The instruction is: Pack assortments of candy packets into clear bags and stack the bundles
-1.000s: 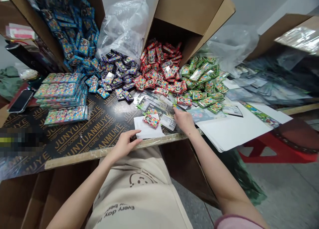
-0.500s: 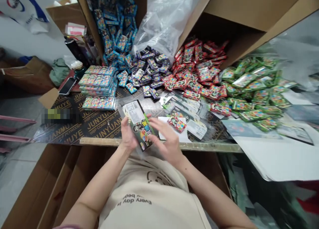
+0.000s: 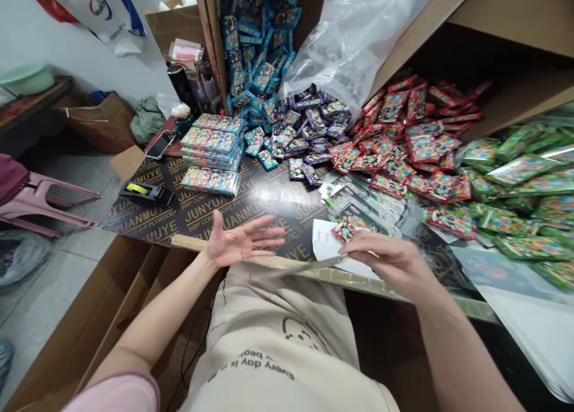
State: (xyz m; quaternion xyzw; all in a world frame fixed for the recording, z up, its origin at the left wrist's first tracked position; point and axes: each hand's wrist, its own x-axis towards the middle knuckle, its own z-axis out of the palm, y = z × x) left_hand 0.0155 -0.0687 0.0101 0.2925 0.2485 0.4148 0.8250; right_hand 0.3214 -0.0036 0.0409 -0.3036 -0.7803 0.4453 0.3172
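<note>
My left hand is open above the table's front edge, palm up and fingers spread, with nothing in it. My right hand pinches a printed plastic packet, which is tilted so that only its thin edge shows, partly blurred. Just beyond the right fingertips, a small red packet lies on a white paper. More flat packets with dark and green print overlap behind it in clear plastic.
Heaps of blue, purple, red and green packets line the back. To the left are stacked packets, a tape dispenser, a phone and a pink stool. Cardboard boxes stand behind.
My left hand has let go of the printed packet and opened. The right hand has taken it and moved right, turning it edge-on. The view has shifted left.
</note>
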